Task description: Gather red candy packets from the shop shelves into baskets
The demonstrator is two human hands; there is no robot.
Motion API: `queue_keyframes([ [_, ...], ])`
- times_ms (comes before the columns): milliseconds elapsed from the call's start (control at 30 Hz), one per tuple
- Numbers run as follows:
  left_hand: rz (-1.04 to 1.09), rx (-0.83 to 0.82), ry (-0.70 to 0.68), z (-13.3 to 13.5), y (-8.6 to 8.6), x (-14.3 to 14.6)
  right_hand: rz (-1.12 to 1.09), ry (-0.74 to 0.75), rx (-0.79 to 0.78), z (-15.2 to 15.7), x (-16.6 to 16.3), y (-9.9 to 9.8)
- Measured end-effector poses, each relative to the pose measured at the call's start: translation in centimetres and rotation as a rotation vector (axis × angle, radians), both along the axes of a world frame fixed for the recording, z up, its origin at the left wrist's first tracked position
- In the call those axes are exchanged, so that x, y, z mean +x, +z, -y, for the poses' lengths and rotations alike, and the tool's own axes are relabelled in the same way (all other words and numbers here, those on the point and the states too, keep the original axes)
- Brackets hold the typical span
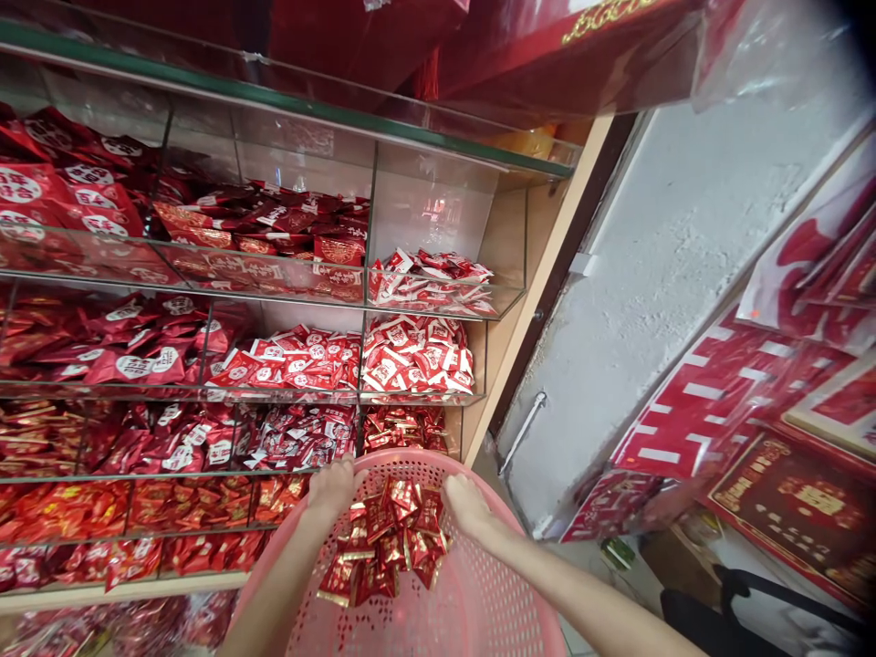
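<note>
A pink perforated plastic basket (pixel 503 584) is in front of me, below the lowest right-hand shelf bins. Several small red-and-gold wrapped candies (pixel 390 538) lie heaped against its far side. My left hand (pixel 333 495) is closed at the basket's far left rim, its thumb towards the inside. On the other side of the heap, my right hand (pixel 466 504) is above the basket's inner right wall with its fingers curled in. What those fingers hold, if anything, is hidden. Behind the rim, a bin of similar red-and-gold candies (pixel 403 427) is partly covered.
Clear-walled shelf bins hold red packets (pixel 274 219), red-and-white packets (pixel 417 356) and orange-red packets (pixel 61 511). A glass shelf edge (pixel 287 91) crosses overhead. To the right are a grey wall (pixel 636 246), hanging red decorations (pixel 684 401) and a black chair-like frame (pixel 773 602).
</note>
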State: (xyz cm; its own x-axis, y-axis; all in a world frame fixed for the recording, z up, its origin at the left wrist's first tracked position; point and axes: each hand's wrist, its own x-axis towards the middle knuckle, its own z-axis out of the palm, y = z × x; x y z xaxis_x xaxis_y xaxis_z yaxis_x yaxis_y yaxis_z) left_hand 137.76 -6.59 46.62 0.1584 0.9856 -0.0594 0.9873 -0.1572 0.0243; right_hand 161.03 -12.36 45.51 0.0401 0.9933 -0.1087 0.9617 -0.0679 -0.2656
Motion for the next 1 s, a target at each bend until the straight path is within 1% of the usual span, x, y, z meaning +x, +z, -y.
queue_keyframes([
  [67,0.000,0.006,-0.002,-0.1,-0.1,0.0,0.155,0.045,-0.005,-0.3,-0.4,0.4],
  [133,-0.006,0.007,-0.005,-0.1,-0.3,0.0,0.198,0.066,0.001,-0.7,-0.8,1.0],
  [200,-0.010,0.012,0.003,-0.1,-0.4,0.0,0.192,0.077,0.047,-1.4,-1.3,1.8],
  [333,-0.003,0.026,0.019,-0.1,-0.4,0.0,0.131,0.100,0.234,-3.8,-2.8,4.0],
  [400,-0.001,0.005,0.019,0.0,-0.3,0.0,0.088,0.119,0.280,-5.5,-3.6,4.7],
  [433,-0.001,-0.005,0.021,0.0,-0.2,0.0,0.065,0.149,0.278,-6.4,-4.1,4.9],
  [533,0.000,0.006,0.023,0.1,-0.1,0.0,0.008,0.280,0.208,-9.0,-5.2,4.7],
  [600,0.000,0.019,0.013,0.1,-0.1,0.0,0.003,0.324,0.147,-10.5,-5.9,4.2],
  [800,-0.020,0.008,0.008,0.3,0.0,0.0,0.068,0.239,0.050,-13.6,-7.5,2.7],
  [1000,-0.004,0.004,0.026,0.4,0.3,0.1,0.064,0.244,0.021,-14.4,-7.4,2.2],
])
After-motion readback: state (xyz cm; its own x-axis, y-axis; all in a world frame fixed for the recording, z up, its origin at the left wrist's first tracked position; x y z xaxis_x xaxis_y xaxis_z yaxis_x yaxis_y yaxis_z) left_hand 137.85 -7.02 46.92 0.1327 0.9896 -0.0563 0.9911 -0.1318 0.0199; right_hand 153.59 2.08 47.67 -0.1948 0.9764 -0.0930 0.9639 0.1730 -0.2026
